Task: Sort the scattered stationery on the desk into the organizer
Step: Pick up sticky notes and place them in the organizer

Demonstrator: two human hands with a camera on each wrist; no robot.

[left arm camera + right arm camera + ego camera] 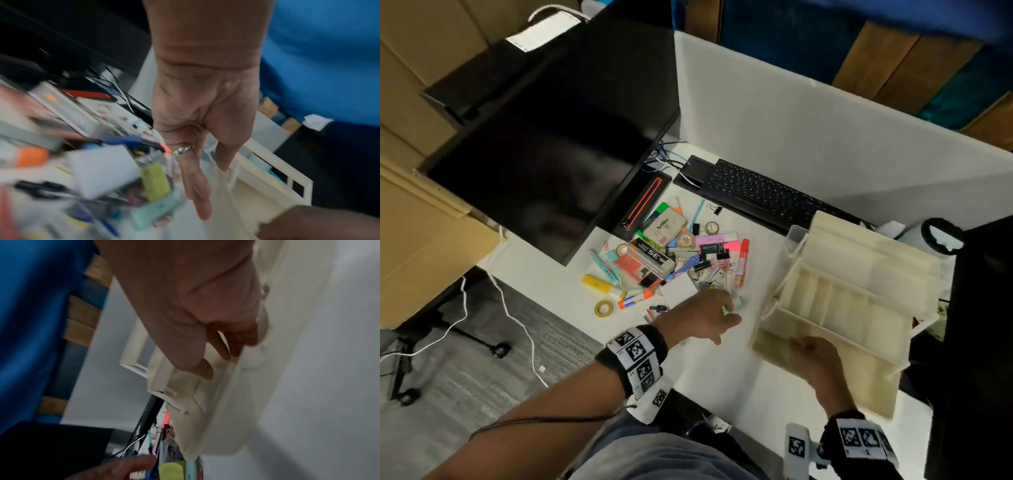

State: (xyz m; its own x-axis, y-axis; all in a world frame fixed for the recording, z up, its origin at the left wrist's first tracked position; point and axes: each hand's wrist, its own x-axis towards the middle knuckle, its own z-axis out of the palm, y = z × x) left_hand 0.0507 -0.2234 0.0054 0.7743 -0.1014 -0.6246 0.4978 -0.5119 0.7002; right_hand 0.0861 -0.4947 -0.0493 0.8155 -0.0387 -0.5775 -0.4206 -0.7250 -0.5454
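A cream organizer (859, 308) with several empty compartments stands at the right of the white desk. My right hand (813, 353) holds its front wall; in the right wrist view the thumb lies inside the organizer (205, 426) and the fingers curl on the outside of my right hand (220, 363). Scattered stationery (671, 253) is heaped in the middle. My left hand (705, 313) hovers over its near right edge, fingers straight and holding nothing (207, 186). A green block (156, 183) and a mint item (156, 209) lie just left of those fingers. The left wrist view is blurred.
A dark monitor (551, 137) overhangs the desk's left, its base beside the pile. A black keyboard (756, 192) lies behind the pile. A red marker (742, 262), a white pad (679, 291) and a tape roll (603, 308) lie around the heap. A white partition stands behind the desk.
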